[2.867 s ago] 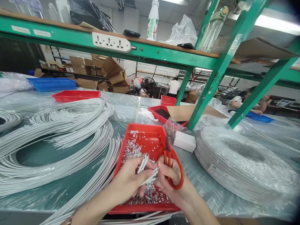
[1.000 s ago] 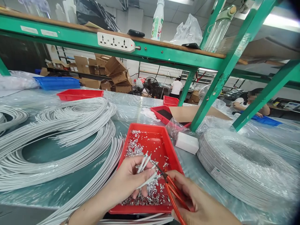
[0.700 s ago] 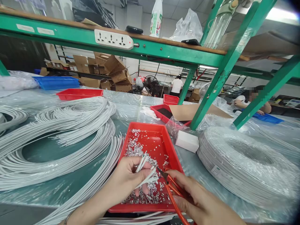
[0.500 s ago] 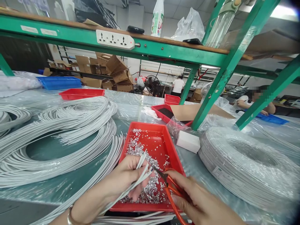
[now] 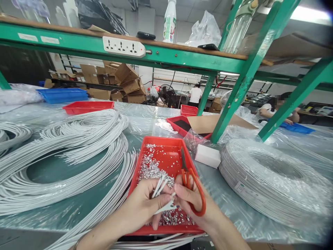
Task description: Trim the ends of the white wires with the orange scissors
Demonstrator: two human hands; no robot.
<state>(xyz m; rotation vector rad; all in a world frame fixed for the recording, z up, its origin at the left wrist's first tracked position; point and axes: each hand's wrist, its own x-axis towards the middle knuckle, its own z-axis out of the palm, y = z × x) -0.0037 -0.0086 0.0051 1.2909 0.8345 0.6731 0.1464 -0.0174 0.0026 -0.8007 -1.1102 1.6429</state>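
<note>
Over the red tray (image 5: 161, 229), my left hand (image 5: 145, 199) is closed on several white cables (image 5: 159, 187) whose cut ends fan out past the fingers. My right hand (image 5: 194, 198) keeps orange-handled scissors (image 5: 200, 198) in its grip, blades pointing up and away. Its thumb and finger pinch at the end of one cable beside my left hand; what exactly they pinch is too small to tell. Many small silvery metal pieces (image 5: 151, 166) lie in the tray, mostly on its left side and near the front.
Bundled white cables (image 5: 104, 132) cover the left of the table. At right sit a plastic-wrapped cable coil (image 5: 244, 173) and a white box (image 5: 207, 156). A green shelf frame (image 5: 182, 61) with a slanting post (image 5: 234, 93) crosses ahead. Another person (image 5: 273, 107) sits at far right.
The scissors have swung from the cable ends to pointing upward in my right hand. That hand has moved left, and its fingers now meet the cables by my left hand.
</note>
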